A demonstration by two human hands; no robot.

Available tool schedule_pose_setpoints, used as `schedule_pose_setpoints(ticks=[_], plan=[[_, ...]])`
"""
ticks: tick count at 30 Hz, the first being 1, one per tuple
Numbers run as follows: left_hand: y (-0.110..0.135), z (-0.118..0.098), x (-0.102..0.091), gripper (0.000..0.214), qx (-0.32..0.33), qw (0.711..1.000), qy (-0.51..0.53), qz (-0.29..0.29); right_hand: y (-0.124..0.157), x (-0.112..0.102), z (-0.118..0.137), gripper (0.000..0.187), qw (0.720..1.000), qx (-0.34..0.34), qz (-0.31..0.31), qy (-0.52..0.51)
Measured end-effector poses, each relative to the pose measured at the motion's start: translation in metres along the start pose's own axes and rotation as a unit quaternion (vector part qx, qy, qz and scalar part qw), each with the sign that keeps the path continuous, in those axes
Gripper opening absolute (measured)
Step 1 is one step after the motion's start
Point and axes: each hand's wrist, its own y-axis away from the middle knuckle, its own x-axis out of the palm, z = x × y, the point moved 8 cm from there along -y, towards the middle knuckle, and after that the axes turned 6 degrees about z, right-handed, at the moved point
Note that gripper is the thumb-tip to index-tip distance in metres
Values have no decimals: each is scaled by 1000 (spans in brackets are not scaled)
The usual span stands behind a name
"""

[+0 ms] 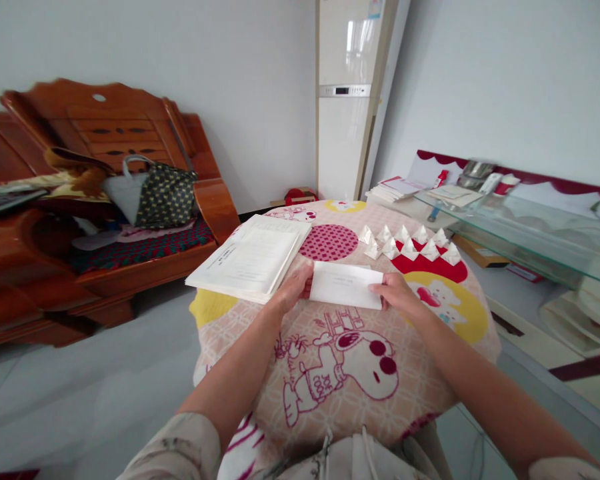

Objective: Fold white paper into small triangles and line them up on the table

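A white sheet of paper [347, 285], folded to a wide rectangle with faint print on it, is held between my two hands above the table. My left hand [296, 287] grips its left end, fingers curled behind. At the right end, my right hand [396, 292] pinches it with the thumb on top. A stack of printed paper [247, 257] lies just beyond my left hand. Two rows of small folded white paper pyramids [405, 243] stand at the far right of the table, beyond my right hand.
A patterned cloth [340, 407] covers the round table. To the right stands a glass-topped cabinet [530, 233] with papers, metal bowls and a cup. A wooden chair [115, 120] with bags is at left. A tall white air conditioner [343, 140] stands in the corner.
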Motion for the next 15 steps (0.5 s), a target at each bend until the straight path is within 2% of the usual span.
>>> schedule_pose_setpoints(ticks=[3, 6, 8, 9, 12, 13, 15], plan=[[-6, -1, -10, 46, -22, 993, -87, -71, -16, 2, 5, 10, 1000, 15, -10, 14], [-12, -2, -23, 26, -61, 965, -201, -157, -28, 3, 9, 15, 998, 29, -12, 50], [-17, -5, -27, 15, -73, 941, -268, -193, -32, -2, 10, 22, 995, 24, -42, 91], [-18, -9, -29, 15, -72, 925, -308, -209, -34, -6, 11, 28, 991, 11, -69, 114], [-21, -20, -27, 47, -58, 866, -440, -232, -32, -15, 13, 49, 975, -27, -145, 167], [-22, -22, -25, 55, -53, 855, -464, -227, -31, -16, 12, 54, 972, -32, -154, 173], [-23, -22, -21, 59, -52, 845, -490, -210, -29, -13, 8, 59, 977, -28, -135, 166]])
